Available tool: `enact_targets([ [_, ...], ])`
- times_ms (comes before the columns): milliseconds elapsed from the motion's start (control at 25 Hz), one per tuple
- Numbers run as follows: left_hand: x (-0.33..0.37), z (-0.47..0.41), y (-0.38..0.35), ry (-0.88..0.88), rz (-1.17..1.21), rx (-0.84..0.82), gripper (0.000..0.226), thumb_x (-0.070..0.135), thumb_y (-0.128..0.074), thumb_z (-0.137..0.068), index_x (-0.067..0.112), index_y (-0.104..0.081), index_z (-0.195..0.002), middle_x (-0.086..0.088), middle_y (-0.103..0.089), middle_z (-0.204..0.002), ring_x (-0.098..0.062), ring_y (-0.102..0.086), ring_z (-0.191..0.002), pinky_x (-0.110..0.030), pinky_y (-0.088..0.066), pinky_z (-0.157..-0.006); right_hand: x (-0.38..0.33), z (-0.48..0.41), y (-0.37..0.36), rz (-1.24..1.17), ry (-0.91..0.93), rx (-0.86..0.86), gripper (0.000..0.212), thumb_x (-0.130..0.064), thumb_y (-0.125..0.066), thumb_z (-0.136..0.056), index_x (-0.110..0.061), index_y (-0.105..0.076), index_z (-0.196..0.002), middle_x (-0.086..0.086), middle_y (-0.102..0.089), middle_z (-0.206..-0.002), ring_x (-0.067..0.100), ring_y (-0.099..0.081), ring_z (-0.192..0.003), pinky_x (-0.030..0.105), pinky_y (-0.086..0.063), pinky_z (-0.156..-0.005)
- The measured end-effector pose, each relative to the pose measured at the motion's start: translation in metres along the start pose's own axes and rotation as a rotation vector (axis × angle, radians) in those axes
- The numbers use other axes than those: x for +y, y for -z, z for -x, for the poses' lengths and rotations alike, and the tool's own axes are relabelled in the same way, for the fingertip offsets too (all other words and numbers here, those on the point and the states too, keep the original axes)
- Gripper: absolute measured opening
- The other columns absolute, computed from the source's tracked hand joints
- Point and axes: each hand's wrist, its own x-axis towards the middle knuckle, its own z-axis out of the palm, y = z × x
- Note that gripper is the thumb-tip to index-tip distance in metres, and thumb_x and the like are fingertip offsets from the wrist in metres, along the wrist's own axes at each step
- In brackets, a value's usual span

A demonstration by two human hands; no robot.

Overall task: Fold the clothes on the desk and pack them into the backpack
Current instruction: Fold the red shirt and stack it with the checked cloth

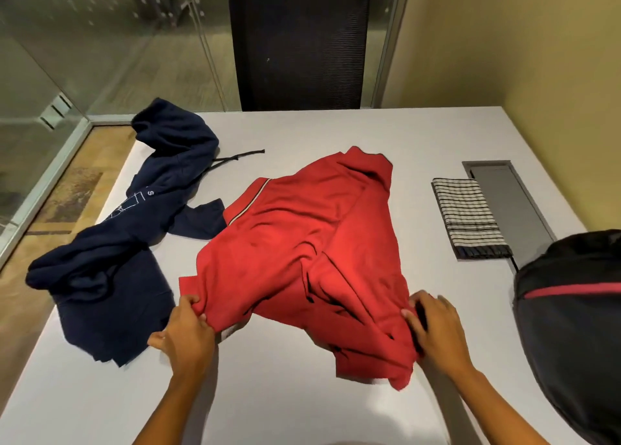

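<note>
Your left hand (188, 327) and right hand (437, 330) each pinch the near hem of the red shirt (302, 243); it's soft, light, floppy (wrinkles easily), so grip its corners, backpack (571, 327) just right of it

Rumpled red shirt (302, 243) lies centre, crumpled navy hoodie (111, 266) left, folded striped cloth (467, 216) and seemingly shut black backpack (571, 343) right.

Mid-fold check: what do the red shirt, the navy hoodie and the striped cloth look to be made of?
Red shirt: soft matte knit, probably cotton; it falls in loose, rounded folds.
Navy hoodie: thicker matte knit, perhaps fleece; it bunches in bulky rolls.
Striped cloth: thin woven fabric, likely cotton; it lies flat with sharp folded edges and a dark grid.
</note>
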Motion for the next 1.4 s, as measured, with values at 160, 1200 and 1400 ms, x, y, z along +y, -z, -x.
enact_targets([
  [160,-0.025,0.010,0.018,0.030,0.051,0.063,0.035,-0.011,-0.054,-0.079,0.006,-0.055,-0.109,-0.019,-0.060,-0.094,-0.038,-0.055,-0.089,-0.046,-0.021,-0.088,0.007,-0.004,0.030,-0.141,-0.256,0.239,0.012,-0.023,-0.054,-0.097,-0.015,-0.046,-0.099,0.005,-0.059,-0.074,0.035,-0.060,-0.069,0.037,-0.039,-0.058],
  [1200,0.012,0.149,-0.040,-0.452,0.039,-0.246,0.047,0.029,-0.043,-0.093,0.008,-0.054,-0.133,-0.011,-0.048,-0.142,-0.032,-0.040,-0.135,-0.047,-0.026,-0.114,0.023,0.148,0.017,0.126,0.574,-0.381,0.026,-0.046,-0.052,-0.093,-0.027,-0.055,-0.110,-0.008,-0.051,-0.108,0.012,-0.060,-0.078,0.023,-0.045,-0.058],
  [1400,0.051,0.168,-0.055,-0.835,0.129,-0.499,0.062,0.053,-0.030,-0.089,0.024,-0.045,-0.142,0.004,-0.036,-0.152,-0.017,-0.031,-0.141,-0.034,-0.023,-0.116,0.026,0.113,0.010,-0.029,0.044,0.108,0.028,-0.017,-0.054,-0.096,-0.014,-0.056,-0.124,0.005,-0.052,-0.121,0.025,-0.054,-0.109,0.033,-0.047,-0.091],
])
